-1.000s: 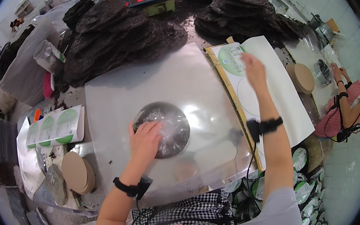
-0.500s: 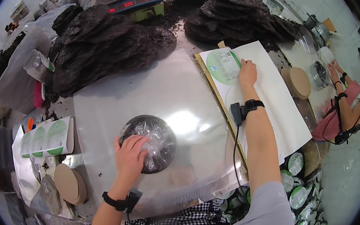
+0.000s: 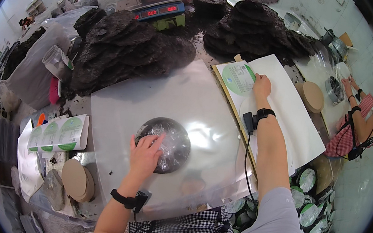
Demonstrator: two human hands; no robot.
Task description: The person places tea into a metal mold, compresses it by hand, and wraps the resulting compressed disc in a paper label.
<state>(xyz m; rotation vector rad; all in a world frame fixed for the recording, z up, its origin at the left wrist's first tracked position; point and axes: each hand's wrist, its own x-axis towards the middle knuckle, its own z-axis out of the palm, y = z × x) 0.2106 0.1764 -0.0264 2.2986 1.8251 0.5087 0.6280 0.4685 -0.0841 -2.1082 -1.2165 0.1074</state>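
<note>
A flat, dark round cake, resembling dried seaweed, [image 3: 173,161] lies in clear plastic film [image 3: 171,135] that is wrinkled on its upper face. My left hand [image 3: 146,155] rests on its left side with fingers spread, gripping nothing visible. To the upper right, my right hand [image 3: 262,86] has its fingers closed at the right edge of a round green-and-white label [image 3: 239,79]. This label is on a white backing sheet [image 3: 284,109], and a part of its right edge is hidden by my fingers.
Stacks of dark cakes [image 3: 125,49] stand behind the clear work sheet [image 3: 123,109]. A scale [image 3: 159,10] sits beyond. Cardboard discs [image 3: 75,180] and printed labels [image 3: 58,134] lie left. Wrapped, labelled packs [image 3: 309,209] fill the lower right. Another person [image 3: 359,117] works at right.
The whole view has shifted slightly. My left fingers have moved over the film, which looks flatter. My right hand stays at the label. Across the table, a person's hand has drawn back from the scale.
</note>
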